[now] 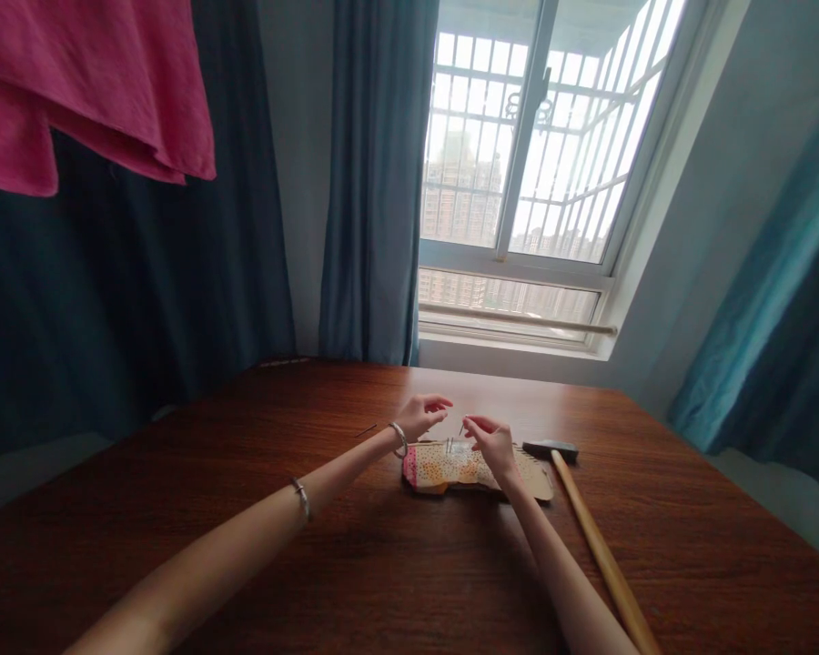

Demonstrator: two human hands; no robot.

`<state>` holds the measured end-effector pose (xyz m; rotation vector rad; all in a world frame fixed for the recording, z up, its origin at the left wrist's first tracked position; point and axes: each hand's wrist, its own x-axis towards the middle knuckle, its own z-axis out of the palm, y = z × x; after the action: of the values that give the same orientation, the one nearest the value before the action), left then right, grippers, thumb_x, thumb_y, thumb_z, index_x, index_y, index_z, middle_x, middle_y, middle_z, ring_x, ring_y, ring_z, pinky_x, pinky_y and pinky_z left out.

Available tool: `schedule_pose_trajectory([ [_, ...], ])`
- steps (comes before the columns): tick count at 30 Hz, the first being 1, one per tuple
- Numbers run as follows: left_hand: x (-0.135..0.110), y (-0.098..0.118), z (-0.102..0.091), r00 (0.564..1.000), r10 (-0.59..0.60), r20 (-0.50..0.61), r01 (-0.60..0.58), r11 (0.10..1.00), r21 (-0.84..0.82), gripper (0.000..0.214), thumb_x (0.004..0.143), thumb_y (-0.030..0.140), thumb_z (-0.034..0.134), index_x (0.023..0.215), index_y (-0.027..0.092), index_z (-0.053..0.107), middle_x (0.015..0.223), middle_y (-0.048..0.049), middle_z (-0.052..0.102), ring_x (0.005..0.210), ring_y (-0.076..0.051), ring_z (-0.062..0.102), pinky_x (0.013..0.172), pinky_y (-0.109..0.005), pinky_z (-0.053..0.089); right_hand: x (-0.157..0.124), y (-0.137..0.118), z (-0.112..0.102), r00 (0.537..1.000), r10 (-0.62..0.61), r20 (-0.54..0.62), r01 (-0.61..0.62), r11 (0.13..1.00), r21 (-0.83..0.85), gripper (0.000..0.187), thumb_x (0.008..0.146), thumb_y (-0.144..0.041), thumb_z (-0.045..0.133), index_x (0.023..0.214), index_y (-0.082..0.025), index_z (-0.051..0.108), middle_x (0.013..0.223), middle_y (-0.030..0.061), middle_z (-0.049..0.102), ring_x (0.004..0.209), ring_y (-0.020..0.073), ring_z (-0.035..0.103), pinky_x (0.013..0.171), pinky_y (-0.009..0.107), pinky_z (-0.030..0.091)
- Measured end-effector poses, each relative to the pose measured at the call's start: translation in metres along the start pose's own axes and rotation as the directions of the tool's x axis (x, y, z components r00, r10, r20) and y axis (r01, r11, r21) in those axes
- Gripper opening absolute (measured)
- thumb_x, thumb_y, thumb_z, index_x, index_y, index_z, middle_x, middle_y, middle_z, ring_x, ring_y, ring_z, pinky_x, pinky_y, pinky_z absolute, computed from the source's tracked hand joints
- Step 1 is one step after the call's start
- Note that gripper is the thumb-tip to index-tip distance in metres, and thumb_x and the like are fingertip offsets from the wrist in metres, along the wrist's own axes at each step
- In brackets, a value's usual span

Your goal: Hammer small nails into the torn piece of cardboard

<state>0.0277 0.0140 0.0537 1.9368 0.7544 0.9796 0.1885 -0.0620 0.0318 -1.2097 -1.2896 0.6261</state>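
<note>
A flat board (427, 466) lies on the table, its top covered in pale, dotted and pink-edged patterning. Several thin dark nails (449, 446) stand upright in it near its far edge. My right hand (492, 444) is above the board, thumb and finger pinched on a slim dark nail (462, 427) held tilted. Beyond the board's far left side hovers my left hand (423, 414), fingers loosely stretched and apart, with nothing visible in it. Beside it on the left, a thin dark nail-like piece (367, 430) lies on the tabletop.
A hammer with a dark head (551, 450) and a long wooden handle (604, 555) lies right of the board, close to my right forearm. The brown wooden table (300, 591) reaches back toward a barred window (511, 173). A pink cloth (109, 82) hangs at upper left before blue curtains (375, 182).
</note>
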Motion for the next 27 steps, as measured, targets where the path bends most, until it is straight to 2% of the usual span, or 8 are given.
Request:
schedule_pose_trajectory([
  [3, 0.001, -0.017, 0.009, 0.983, -0.172, -0.061, 0.153, 0.958, -0.244, 0.029, 0.069, 0.025, 0.056, 0.092, 0.008, 0.062, 0.071, -0.0063, 0.062, 0.06, -0.012, 0.054, 0.056, -0.023, 0.044, -0.002, 0.008, -0.003, 0.998, 0.0, 0.063, 0.002, 0.999, -0.035, 0.04, 0.068, -0.05, 0.055, 0.076, -0.013, 0.068, 0.066, 0.0074, 0.067, 0.058, 0.0184, 0.061, 0.037, 0.022, 0.043],
  [5, 0.0, -0.027, 0.015, 0.966, -0.249, -0.071, 0.208, 0.909, -0.362, 0.027, 0.069, 0.027, 0.056, 0.089, 0.009, 0.061, 0.07, -0.0059, 0.06, 0.062, -0.012, 0.055, 0.057, -0.023, 0.045, -0.003, 0.01, -0.004, 0.995, -0.009, 0.099, 0.015, 0.998, -0.06, 0.038, 0.069, -0.048, 0.055, 0.074, -0.013, 0.067, 0.063, 0.0065, 0.066, 0.056, 0.0179, 0.06, 0.037, 0.021, 0.042],
  [7, -0.002, -0.034, 0.019, 0.958, -0.277, -0.071, 0.223, 0.88, -0.419, 0.028, 0.069, 0.03, 0.055, 0.087, 0.01, 0.06, 0.069, -0.0051, 0.059, 0.063, -0.012, 0.055, 0.057, -0.023, 0.045, -0.004, 0.01, -0.005, 0.992, -0.022, 0.121, 0.032, 0.996, -0.087, 0.036, 0.07, -0.046, 0.054, 0.073, -0.013, 0.067, 0.061, 0.0061, 0.066, 0.055, 0.0174, 0.059, 0.037, 0.021, 0.041],
  [10, -0.007, -0.039, 0.022, 0.966, -0.255, -0.05, 0.209, 0.878, -0.43, 0.032, 0.071, 0.034, 0.053, 0.09, 0.009, 0.06, 0.07, -0.0048, 0.058, 0.063, -0.012, 0.055, 0.056, -0.022, 0.044, -0.005, 0.009, -0.006, 0.987, -0.044, 0.154, 0.063, 0.99, -0.124, 0.033, 0.072, -0.043, 0.053, 0.074, -0.013, 0.067, 0.063, 0.006, 0.066, 0.057, 0.0169, 0.06, 0.042, 0.022, 0.042],
  [17, -0.016, -0.039, 0.022, 0.985, -0.173, -0.02, 0.16, 0.943, -0.291, 0.034, 0.073, 0.036, 0.052, 0.095, 0.011, 0.059, 0.073, -0.0041, 0.06, 0.064, -0.011, 0.055, 0.059, -0.023, 0.044, -0.004, 0.014, -0.005, 0.973, -0.09, 0.211, 0.135, 0.968, -0.212, 0.025, 0.074, -0.034, 0.052, 0.076, -0.015, 0.068, 0.069, 0.0056, 0.068, 0.063, 0.0165, 0.06, 0.059, 0.025, 0.046],
  [21, -0.022, -0.036, 0.023, 0.996, -0.048, 0.076, 0.055, 0.995, -0.084, 0.036, 0.07, 0.035, 0.058, 0.098, 0.013, 0.057, 0.076, -0.0035, 0.061, 0.068, -0.013, 0.055, 0.062, -0.024, 0.044, -0.004, 0.019, -0.005, 0.968, -0.11, 0.226, 0.168, 0.952, -0.256, 0.022, 0.074, -0.031, 0.052, 0.076, -0.016, 0.067, 0.071, 0.0048, 0.068, 0.065, 0.016, 0.06, 0.063, 0.025, 0.045],
  [24, -0.026, -0.035, 0.025, 0.996, 0.002, 0.086, -0.01, 0.996, 0.087, 0.036, 0.069, 0.038, 0.06, 0.096, 0.014, 0.058, 0.076, -0.0027, 0.062, 0.07, -0.014, 0.056, 0.062, -0.023, 0.043, -0.005, 0.021, -0.005, 0.963, -0.117, 0.243, 0.185, 0.941, -0.282, 0.019, 0.073, -0.029, 0.053, 0.075, -0.017, 0.067, 0.071, 0.0037, 0.068, 0.066, 0.0154, 0.059, 0.063, 0.024, 0.045],
  [27, -0.027, -0.035, 0.028, 0.997, 0.033, 0.074, -0.045, 0.984, 0.175, 0.032, 0.071, 0.039, 0.057, 0.092, 0.015, 0.059, 0.072, -0.0019, 0.061, 0.067, -0.013, 0.056, 0.06, -0.022, 0.043, -0.006, 0.023, -0.006, 0.96, -0.119, 0.253, 0.198, 0.929, -0.311, 0.019, 0.073, -0.029, 0.053, 0.075, -0.017, 0.067, 0.071, 0.003, 0.067, 0.066, 0.0146, 0.058, 0.063, 0.023, 0.044],
])
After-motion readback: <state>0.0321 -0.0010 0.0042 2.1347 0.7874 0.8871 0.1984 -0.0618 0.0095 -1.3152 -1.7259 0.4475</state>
